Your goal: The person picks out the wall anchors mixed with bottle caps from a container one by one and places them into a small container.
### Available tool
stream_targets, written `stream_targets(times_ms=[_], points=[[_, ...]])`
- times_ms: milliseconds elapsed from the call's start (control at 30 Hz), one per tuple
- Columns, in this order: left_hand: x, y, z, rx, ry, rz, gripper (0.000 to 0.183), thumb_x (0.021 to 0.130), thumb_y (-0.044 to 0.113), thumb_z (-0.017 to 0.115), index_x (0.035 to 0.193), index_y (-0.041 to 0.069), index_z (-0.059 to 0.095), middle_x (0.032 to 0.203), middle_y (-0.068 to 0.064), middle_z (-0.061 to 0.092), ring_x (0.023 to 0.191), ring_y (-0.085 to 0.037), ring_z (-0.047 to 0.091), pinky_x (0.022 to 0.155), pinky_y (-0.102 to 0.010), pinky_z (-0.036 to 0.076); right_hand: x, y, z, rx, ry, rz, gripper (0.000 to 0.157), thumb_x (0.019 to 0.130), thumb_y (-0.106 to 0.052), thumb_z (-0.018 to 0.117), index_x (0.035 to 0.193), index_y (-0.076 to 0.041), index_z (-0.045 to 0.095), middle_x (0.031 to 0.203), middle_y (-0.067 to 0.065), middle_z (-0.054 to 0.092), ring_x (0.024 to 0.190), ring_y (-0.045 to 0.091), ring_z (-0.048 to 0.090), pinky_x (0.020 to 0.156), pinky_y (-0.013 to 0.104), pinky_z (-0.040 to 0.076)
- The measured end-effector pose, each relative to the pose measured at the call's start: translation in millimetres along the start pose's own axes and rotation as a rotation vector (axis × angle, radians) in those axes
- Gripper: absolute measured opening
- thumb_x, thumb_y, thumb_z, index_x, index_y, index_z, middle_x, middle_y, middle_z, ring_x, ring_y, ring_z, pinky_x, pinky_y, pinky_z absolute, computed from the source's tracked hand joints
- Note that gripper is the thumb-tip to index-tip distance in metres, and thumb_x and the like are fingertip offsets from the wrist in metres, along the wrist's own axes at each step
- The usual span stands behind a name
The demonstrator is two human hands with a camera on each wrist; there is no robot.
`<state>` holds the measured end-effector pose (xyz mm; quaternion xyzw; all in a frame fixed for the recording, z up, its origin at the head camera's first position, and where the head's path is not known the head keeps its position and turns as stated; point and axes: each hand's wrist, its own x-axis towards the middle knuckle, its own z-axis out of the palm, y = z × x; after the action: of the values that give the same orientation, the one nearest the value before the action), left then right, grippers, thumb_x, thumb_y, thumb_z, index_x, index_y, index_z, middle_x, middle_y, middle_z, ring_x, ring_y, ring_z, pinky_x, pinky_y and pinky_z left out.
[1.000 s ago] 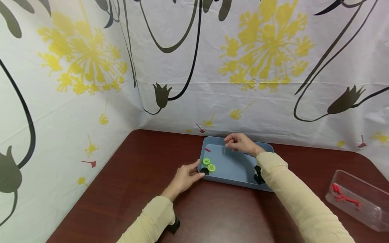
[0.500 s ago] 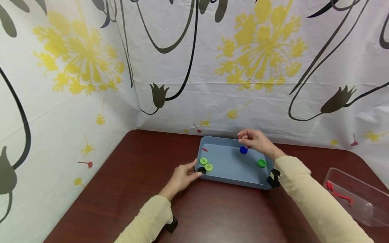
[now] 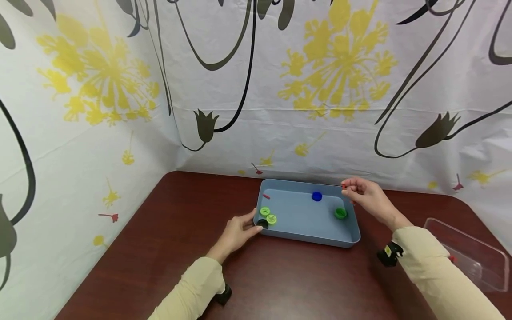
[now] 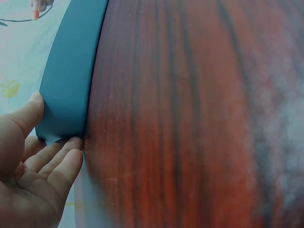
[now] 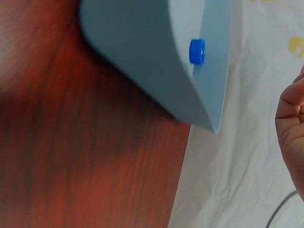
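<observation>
A shallow blue-grey tray (image 3: 300, 222) lies on the table. My left hand (image 3: 234, 235) holds its near left corner, thumb on one side and fingers against the other in the left wrist view. Just past the tray's right end, my right hand (image 3: 372, 202) is raised and pinches a small red stick (image 3: 343, 187). Inside the tray are a red stick (image 3: 266, 196), two light green caps (image 3: 265, 211), a black cap (image 3: 262, 223) beside the left thumb, a blue cap (image 3: 317, 196) and a green cap (image 3: 340, 214).
A clear plastic box (image 3: 480, 271) stands to the right, partly behind the right sleeve; a bit of red shows at the sleeve's edge. The dark wooden table (image 3: 296, 280) meets a patterned white cloth (image 3: 240, 155) at its back and left.
My right hand has moved right, from over the tray to beyond its right end, carrying the red stick. The blue and green caps have come into view. The left hand stays on the corner.
</observation>
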<state>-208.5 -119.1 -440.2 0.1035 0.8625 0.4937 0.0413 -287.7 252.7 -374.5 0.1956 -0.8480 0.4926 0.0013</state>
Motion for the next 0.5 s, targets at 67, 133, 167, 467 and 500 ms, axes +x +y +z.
stream_targets(times_ms=[67,133,167,467,500], points=[[0.4,0.1,-0.1,-0.01,0.001,-0.003,0.063,0.089,0.023,0.065,0.144,0.008,0.038,0.142,-0.015,0.044,0.119,-0.027,0.056,0.088,-0.034,0.053,-7,4,-4.2,-0.007,0.034,-0.006,0.024,0.093,-0.016,0.061,0.11,0.001,0.056,0.081,-0.003,0.059,0.064,0.013,0.053,0.056,0.024,0.05],[0.9,-0.3,0.1,-0.017,0.003,-0.006,0.063,0.089,0.023,0.065,0.144,0.008,0.038,0.142,-0.015,0.044,0.119,-0.027,0.056,0.088,-0.034,0.053,-15,7,-9.1,-0.004,0.063,-0.007,0.02,0.092,-0.014,0.061,0.108,-0.002,0.056,0.08,-0.001,0.059,0.063,0.014,0.053,0.055,0.023,0.049],[1.0,-0.3,0.2,-0.018,0.005,-0.009,0.063,0.089,0.023,0.065,0.144,0.009,0.038,0.142,-0.015,0.045,0.119,-0.026,0.056,0.088,-0.034,0.053,-19,8,-11.7,-0.007,0.078,-0.009,0.018,0.092,-0.013,0.061,0.107,-0.004,0.057,0.08,-0.001,0.059,0.062,0.013,0.053,0.055,0.023,0.048],[1.0,-0.7,1.0,-0.002,0.004,-0.013,0.063,0.089,0.024,0.066,0.144,0.009,0.038,0.142,-0.015,0.045,0.119,-0.027,0.056,0.088,-0.035,0.053,-72,28,-53.1,-0.023,0.225,-0.005,0.025,0.09,-0.004,0.061,0.102,-0.027,0.061,0.076,-0.017,0.061,0.059,0.003,0.055,0.051,0.016,0.046],[1.2,-0.3,0.7,0.003,0.005,-0.013,0.063,0.089,0.024,0.065,0.144,0.009,0.038,0.142,-0.015,0.045,0.118,-0.026,0.056,0.088,-0.035,0.053,-79,30,-59.4,-0.024,0.242,0.008,0.027,0.09,-0.004,0.061,0.102,-0.028,0.061,0.076,-0.019,0.061,0.06,0.001,0.055,0.051,0.016,0.046]])
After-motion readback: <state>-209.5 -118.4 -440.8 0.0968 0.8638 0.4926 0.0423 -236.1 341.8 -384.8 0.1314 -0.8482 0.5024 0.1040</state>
